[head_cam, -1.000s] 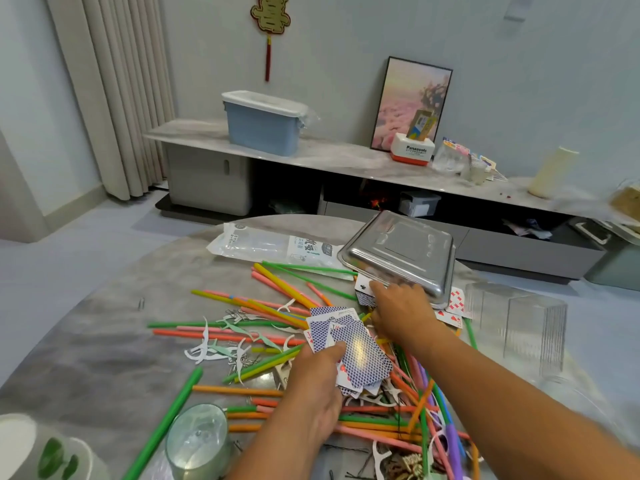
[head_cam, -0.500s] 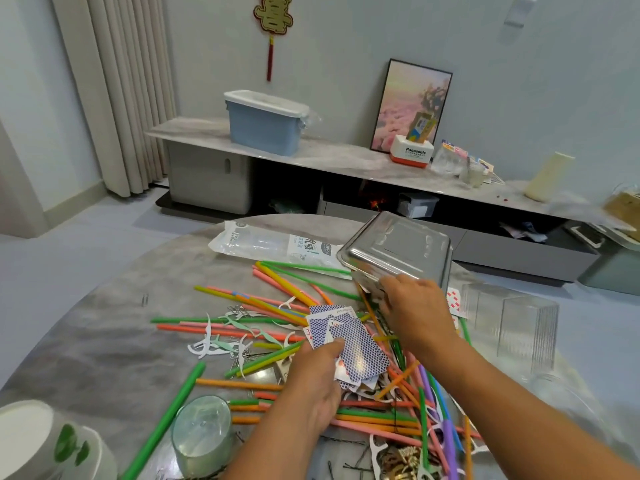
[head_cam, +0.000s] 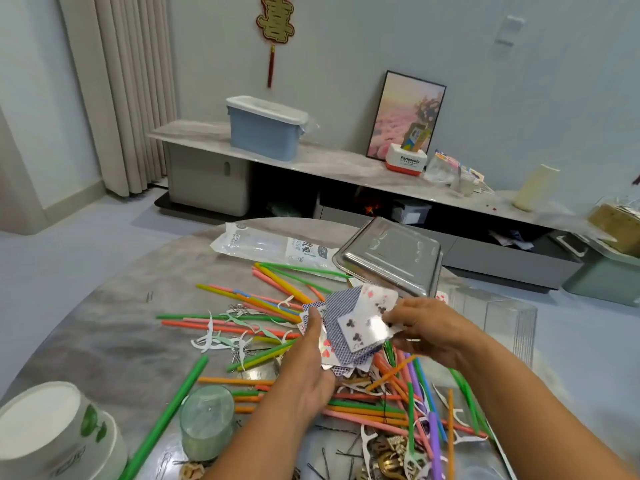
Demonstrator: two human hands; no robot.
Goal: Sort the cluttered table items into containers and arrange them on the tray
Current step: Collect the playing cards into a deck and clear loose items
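Right hand (head_cam: 427, 332) back from tray (head_cam: 391, 258) pinching face-up clubs card (head_cam: 367, 327), left hand (head_cam: 311, 368) gripping blue-backed cards (head_cam: 341, 344)

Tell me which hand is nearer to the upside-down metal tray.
Right. The right hand pinches a playing card just below the metal tray's near edge. The left hand sits lower and further left, holding the card stack.

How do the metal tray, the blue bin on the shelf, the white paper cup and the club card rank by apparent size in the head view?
1. White paper cup, nearest the camera
2. Metal tray
3. Blue bin, similar to the tray; unsure
4. Club card
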